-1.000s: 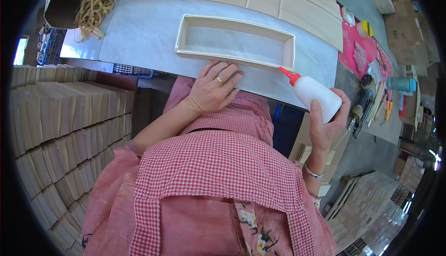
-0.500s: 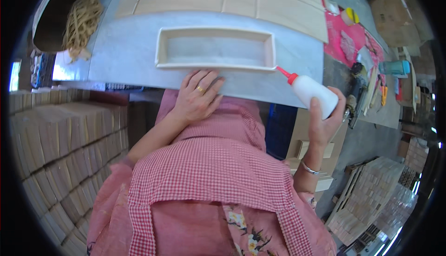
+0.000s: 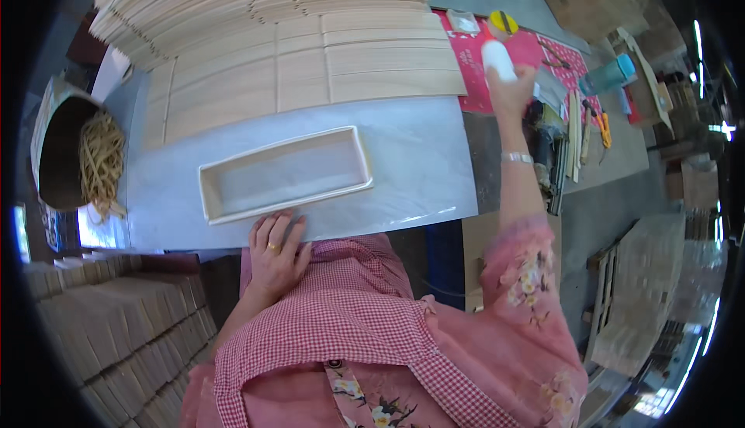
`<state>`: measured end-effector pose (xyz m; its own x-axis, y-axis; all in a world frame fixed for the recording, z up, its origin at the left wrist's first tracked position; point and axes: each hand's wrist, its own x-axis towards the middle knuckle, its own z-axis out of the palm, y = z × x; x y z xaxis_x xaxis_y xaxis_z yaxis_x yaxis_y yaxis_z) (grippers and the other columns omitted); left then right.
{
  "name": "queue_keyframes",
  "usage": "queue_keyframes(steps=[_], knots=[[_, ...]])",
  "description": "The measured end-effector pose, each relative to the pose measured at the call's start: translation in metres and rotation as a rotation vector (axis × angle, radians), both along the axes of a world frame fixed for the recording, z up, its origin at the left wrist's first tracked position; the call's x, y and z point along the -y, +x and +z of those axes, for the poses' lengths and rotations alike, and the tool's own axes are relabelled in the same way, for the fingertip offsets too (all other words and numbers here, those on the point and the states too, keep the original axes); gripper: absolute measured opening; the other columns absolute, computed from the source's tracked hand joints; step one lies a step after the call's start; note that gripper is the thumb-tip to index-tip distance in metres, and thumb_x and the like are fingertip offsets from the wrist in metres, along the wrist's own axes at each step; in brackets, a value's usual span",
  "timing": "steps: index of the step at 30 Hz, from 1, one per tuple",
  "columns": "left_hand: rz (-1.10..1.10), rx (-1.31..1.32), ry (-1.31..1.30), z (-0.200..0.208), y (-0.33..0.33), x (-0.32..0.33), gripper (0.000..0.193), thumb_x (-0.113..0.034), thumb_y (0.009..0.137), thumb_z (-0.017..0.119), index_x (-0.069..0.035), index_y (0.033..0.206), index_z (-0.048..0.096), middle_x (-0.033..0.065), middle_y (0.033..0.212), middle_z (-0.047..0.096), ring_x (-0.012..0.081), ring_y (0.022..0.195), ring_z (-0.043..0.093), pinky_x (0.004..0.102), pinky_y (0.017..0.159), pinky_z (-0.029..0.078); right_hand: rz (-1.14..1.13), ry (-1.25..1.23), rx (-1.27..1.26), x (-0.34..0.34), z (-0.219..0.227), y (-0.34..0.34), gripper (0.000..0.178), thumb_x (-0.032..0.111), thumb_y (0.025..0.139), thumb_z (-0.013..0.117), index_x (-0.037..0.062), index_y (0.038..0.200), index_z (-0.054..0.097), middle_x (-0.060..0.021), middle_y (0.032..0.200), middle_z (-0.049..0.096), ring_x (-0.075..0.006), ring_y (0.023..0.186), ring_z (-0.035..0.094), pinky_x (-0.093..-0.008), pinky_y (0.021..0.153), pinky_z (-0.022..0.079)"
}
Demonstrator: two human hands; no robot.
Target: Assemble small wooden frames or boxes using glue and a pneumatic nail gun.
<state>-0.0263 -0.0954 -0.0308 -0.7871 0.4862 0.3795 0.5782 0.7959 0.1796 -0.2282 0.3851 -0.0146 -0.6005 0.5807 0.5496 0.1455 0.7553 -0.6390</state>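
A long rectangular frame of thin pale wood (image 3: 291, 204) lies on the pale grey table sheet (image 3: 419, 164). My left hand (image 3: 278, 251) rests at the table's front edge, just below the frame, its fingers stretched out and a ring on one of them. Away to the right, my right hand (image 3: 514, 90) is wrapped round a white squeeze bottle (image 3: 497, 59) with a red nozzle tip. The bottle is over the pink cloth (image 3: 469, 79), beside a yellow-and-black round thing (image 3: 503, 24). Whether the bottle touches the cloth, I cannot tell.
Stacked thin wooden boards (image 3: 372, 55) cover the table's far side. A bin (image 3: 58, 149) with tan strips (image 3: 102, 160) stands at the left. Tools, including an orange-handled one (image 3: 604, 128), and a teal bottle (image 3: 609, 75) lie at the right. Stacked wood (image 3: 124, 311) fills the lower left.
My right hand has carried the bottle away from the frame's right corner to the far right, over the pink cloth. My left hand stays by the frame. The view has shifted.
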Motion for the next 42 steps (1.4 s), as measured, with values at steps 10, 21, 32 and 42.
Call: queue_keyframes(steps=[10,21,32,42], knots=[[0.003,-0.006,-0.019,-0.018,0.004,0.009,0.043,-0.019,0.084,0.072,-0.006,0.125,0.065,0.0146,0.135,0.051,0.0349,0.122,0.049,0.0505,0.109,0.038,-0.255,0.463,0.334,-0.061,-0.036,-0.067,0.041,0.041,0.087,0.065,0.0016,0.098,0.070,-0.0207,0.092,0.072,-0.0380,0.084,0.068,-0.0460,0.075,0.055],[-0.046,-0.007,-0.021,-0.017,0.004,0.010,0.043,-0.016,0.091,0.068,-0.009,0.132,0.061,0.0140,0.144,0.048,0.0352,0.130,0.047,0.0502,0.112,0.037,-0.462,0.179,-0.203,-0.112,0.020,0.225,0.021,0.019,0.088,0.068,0.0033,0.102,0.072,-0.0118,0.094,0.071,-0.0261,0.081,0.066,-0.0363,0.076,0.054],[0.016,0.036,-0.078,-0.010,0.011,0.006,0.045,-0.015,0.092,0.068,-0.011,0.135,0.058,0.0113,0.148,0.044,0.0354,0.133,0.044,0.0498,0.113,0.037,-0.913,-0.773,0.967,-0.066,-0.227,0.412,0.099,0.065,0.078,0.074,-0.0181,0.127,0.051,-0.0355,0.127,0.054,-0.0445,0.118,0.058,-0.0484,0.099,0.049],[-0.071,0.090,0.063,-0.002,0.009,-0.002,0.051,-0.016,0.090,0.070,-0.009,0.138,0.056,0.0166,0.146,0.048,0.0368,0.129,0.048,0.0487,0.109,0.038,-1.211,-0.275,0.364,-0.089,-0.228,0.453,0.094,0.053,0.078,0.079,-0.0181,0.132,0.050,-0.0352,0.126,0.060,-0.0425,0.116,0.063,-0.0450,0.100,0.051]])
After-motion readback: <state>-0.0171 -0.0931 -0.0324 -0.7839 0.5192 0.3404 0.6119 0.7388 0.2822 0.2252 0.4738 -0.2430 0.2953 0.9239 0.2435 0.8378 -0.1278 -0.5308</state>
